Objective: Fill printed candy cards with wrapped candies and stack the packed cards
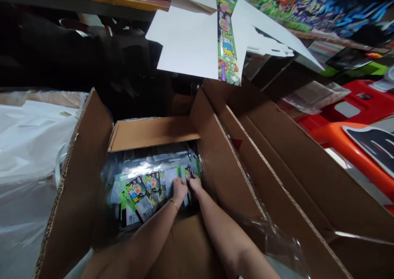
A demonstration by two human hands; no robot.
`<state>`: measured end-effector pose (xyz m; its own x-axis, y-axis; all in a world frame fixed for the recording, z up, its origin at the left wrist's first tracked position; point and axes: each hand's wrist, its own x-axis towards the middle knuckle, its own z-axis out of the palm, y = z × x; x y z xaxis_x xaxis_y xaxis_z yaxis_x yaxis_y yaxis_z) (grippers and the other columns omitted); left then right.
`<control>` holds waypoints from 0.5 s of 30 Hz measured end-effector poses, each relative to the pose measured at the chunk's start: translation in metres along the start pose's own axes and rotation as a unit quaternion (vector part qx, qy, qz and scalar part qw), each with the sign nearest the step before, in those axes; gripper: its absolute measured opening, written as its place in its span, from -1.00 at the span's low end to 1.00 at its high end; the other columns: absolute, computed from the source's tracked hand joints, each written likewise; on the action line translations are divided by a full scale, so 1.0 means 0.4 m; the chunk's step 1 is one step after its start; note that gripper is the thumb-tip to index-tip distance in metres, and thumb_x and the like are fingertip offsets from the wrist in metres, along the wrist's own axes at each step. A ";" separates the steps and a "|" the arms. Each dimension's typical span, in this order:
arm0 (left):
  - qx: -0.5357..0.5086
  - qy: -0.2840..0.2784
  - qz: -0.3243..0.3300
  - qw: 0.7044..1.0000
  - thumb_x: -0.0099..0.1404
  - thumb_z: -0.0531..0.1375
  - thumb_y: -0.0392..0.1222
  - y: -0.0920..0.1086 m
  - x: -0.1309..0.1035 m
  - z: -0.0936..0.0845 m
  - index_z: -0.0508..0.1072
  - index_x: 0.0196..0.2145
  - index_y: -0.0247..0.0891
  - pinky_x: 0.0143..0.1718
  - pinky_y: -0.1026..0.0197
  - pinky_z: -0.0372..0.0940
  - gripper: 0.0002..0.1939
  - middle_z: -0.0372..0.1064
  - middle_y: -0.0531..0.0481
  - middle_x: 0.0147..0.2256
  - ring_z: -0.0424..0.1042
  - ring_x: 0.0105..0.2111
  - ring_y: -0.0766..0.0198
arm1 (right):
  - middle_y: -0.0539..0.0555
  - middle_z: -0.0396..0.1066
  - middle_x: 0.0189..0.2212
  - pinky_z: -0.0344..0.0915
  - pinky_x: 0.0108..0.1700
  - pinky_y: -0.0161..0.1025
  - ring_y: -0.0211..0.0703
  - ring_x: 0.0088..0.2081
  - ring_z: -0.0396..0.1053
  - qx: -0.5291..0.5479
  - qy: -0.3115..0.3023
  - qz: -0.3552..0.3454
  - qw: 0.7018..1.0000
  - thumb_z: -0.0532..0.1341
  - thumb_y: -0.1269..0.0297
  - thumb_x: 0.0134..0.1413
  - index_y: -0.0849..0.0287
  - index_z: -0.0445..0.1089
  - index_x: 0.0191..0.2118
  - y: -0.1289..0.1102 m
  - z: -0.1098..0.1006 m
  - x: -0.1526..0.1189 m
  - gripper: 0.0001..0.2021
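Note:
Both forearms reach down into an open cardboard box [141, 135]. Inside lie printed packets [137, 190] in green, black and white, under shiny clear plastic. My left hand [180, 188], with a thin bracelet at the wrist, has its fingers closed at the packets on the right side of the box. Close beside it, my right hand [195, 183] is closed at the edge of a small green and black packet [188, 173]. The two hands nearly touch. Their fingertips are small and partly hidden among the packets.
A second open cardboard box [295, 168] stands to the right, with orange and red plastic stools [353, 147] beyond it. White plastic sheeting [30, 147] is at the left. Above, flat white and printed card [191, 40] overhangs a table edge, and colourful packets [317, 12] are piled behind.

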<state>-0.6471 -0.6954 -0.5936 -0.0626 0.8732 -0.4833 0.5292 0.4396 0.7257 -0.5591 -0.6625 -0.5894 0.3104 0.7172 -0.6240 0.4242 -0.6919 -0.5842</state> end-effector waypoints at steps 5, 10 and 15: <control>0.014 -0.002 -0.019 1.000 0.33 0.16 -0.10 -0.061 0.005 -0.042 0.39 -0.03 -0.31 -0.03 -0.06 0.33 -0.68 0.37 -0.13 -0.03 0.40 -0.06 0.11 | 0.26 0.39 0.05 0.28 0.09 -0.30 -0.02 0.12 0.33 0.021 -0.008 0.007 1.000 0.42 0.23 -0.18 0.33 0.29 0.10 0.018 0.009 0.010 -0.34; 0.015 -0.015 -0.007 1.000 0.13 0.28 -0.25 -0.056 -0.025 -0.001 0.44 -0.09 -0.30 0.19 0.11 0.11 -0.65 0.24 -0.21 0.15 0.21 0.17 0.03 | 0.35 0.29 0.13 0.29 0.10 -0.22 0.06 0.14 0.31 0.038 -0.023 0.011 0.999 0.44 0.13 -0.27 0.37 0.22 0.16 0.016 0.004 0.007 -0.18; -0.001 0.009 -0.015 1.000 0.23 0.08 -0.30 -0.026 0.006 0.023 0.22 0.15 -0.36 0.21 0.09 0.08 -0.49 0.20 -0.29 0.18 0.15 0.23 0.06 | 0.31 0.32 0.11 0.32 0.06 -0.25 0.04 0.12 0.33 0.057 -0.042 0.008 0.997 0.41 -0.01 -0.24 0.36 0.24 0.16 0.010 -0.002 0.005 -0.16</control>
<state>-0.6450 -0.6997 -0.6070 -0.0928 0.8633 -0.4960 0.5248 0.4657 0.7125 -0.5561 -0.6635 -0.5926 0.2422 0.6993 -0.6725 0.3182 -0.7121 -0.6259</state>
